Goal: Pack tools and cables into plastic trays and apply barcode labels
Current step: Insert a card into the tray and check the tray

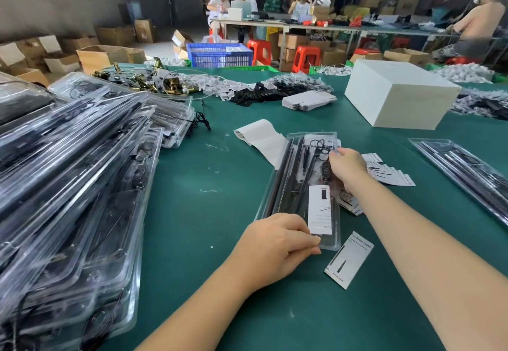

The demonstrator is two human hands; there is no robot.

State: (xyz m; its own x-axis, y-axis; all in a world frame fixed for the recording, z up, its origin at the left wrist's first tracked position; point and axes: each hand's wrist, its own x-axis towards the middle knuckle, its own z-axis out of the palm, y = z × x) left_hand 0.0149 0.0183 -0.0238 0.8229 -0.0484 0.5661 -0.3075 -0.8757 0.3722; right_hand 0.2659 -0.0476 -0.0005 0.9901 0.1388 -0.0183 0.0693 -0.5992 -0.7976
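Head view: one clear plastic tray [299, 185] lies lengthwise at the centre of the green worktop [206, 185], already loaded with dark rods, a coiled black cable and a white instruction card. The left hand [277, 240] sits at the tray's 6 o'clock end, fingers curled down over the near rim in a clamped grip, seemingly to steady the tray or press it closed. The right hand [346, 169] reaches to the tray's 2 o'clock edge, fingertips pinching the rim beside the cable, probably to snap that side shut or seat the contents.

One loose printed card [349, 260] lies at 5 o'clock of the tray, within easy reach. A fanned pile of similar cards [390, 174] waits at 3 o'clock, too overlapped to count. One strip of label backing [264, 139] curls at 11 o'clock. A tall stack of filled trays [71, 185] leans at 9 o'clock; one further tray [467, 172] lies at 3 o'clock, and one white box [398, 92] stands at 1 o'clock.
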